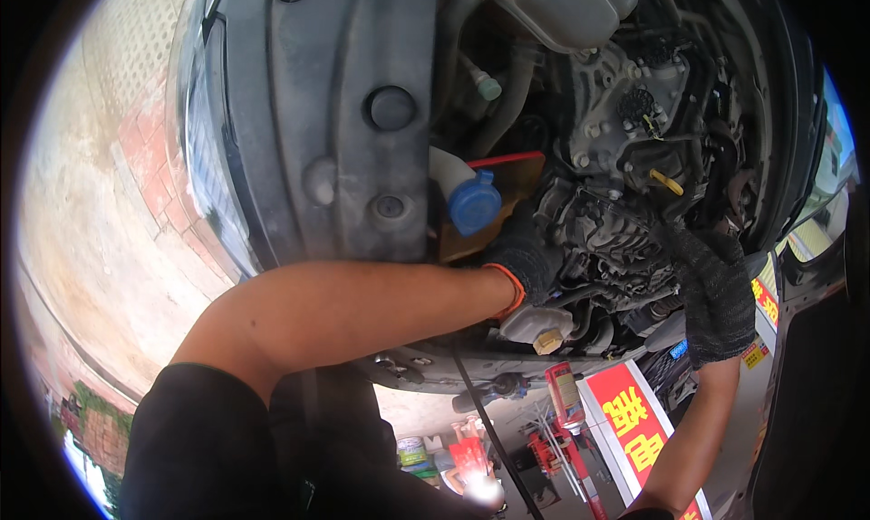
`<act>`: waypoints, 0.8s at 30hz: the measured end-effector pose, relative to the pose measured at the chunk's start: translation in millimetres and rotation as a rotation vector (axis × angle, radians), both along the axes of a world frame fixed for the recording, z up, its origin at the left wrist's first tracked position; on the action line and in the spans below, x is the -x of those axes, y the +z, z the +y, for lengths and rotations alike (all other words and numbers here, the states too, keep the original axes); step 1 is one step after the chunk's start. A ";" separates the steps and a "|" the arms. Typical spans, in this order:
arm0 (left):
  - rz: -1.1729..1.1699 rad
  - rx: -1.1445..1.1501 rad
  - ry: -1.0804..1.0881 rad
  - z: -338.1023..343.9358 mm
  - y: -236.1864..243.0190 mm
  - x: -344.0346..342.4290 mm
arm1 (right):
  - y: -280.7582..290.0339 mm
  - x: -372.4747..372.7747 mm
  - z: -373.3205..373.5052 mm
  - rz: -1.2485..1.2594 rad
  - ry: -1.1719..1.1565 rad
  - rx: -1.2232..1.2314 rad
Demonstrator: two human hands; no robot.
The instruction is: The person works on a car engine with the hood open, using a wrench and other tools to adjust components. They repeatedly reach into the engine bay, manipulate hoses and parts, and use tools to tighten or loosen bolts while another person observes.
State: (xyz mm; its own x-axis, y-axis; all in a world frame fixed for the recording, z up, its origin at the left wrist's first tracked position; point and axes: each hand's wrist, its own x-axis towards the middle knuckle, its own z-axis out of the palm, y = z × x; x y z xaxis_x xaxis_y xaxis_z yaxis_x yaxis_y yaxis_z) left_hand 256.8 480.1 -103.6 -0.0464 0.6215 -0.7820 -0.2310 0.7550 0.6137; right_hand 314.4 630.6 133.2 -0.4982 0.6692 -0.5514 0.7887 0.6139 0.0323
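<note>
I have both hands in an open engine bay, in dark knitted gloves. A black ribbed engine part (609, 239) with many ridges and openings lies between them. My left hand (526, 259), its cuff edged in orange, is closed at the left end of that part, its fingertips hidden. On the right, my right hand (720, 293) reaches in from below, its fingers bent in against the part's right end, the tips lost among dark parts. Beside the left hand are a blue reservoir cap (475, 203) and a pale tank with a yellowish cap (547, 341).
A grey metal engine cover (603, 112) with a yellow dipstick handle (666, 182) lies beyond the hands. The black front panel (335, 157) borders the bay at left. A thin dark prop rod (494, 420) stands below. A red sign (634, 420) and a seated person (467, 456) are in the background.
</note>
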 end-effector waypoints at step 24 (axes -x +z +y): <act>-0.028 -0.022 0.004 4.9 14.7 19.4 | -6.3 20.5 -7.3 0.097 0.121 -0.076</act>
State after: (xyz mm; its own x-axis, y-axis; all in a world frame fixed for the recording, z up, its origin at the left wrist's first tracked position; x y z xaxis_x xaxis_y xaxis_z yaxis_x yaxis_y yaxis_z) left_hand 237.4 485.0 -88.8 -0.0277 0.6382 -0.7694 -0.2514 0.7405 0.6233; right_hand 293.8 623.3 126.9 -0.6261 0.6387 -0.4472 0.7106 0.7035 0.0098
